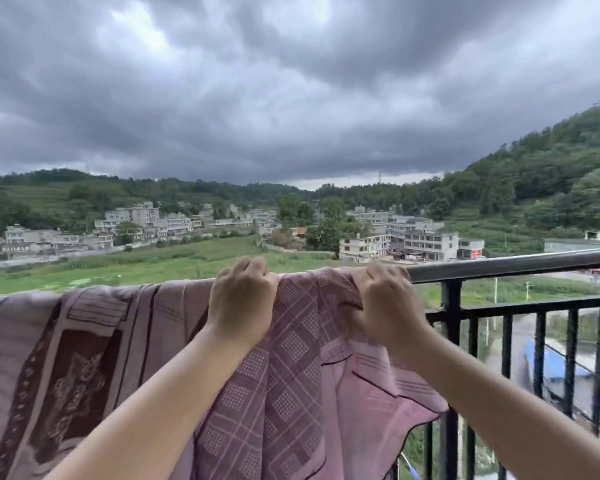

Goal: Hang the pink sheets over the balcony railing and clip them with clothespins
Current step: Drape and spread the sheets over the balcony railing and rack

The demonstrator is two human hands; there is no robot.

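Note:
A pink sheet (291, 358) with a checked and dotted pattern hangs over the dark metal balcony railing (513, 265), its right corner drooping low. To its left a second stretch of pink cloth (66, 341) with dark brown patterned panels drapes over the same rail. My left hand (243, 299) is closed on the sheet's top fold at the rail. My right hand (385, 299) grips the sheet's right end, just left of the bare rail. No clothespins are in view.
The railing's bare top bar runs off to the right above a dark post (451, 341) and vertical bars (568, 358). Beyond lie a green field (153, 268), village buildings (426, 240), wooded hills and a road far below. Heavy grey clouds fill the sky.

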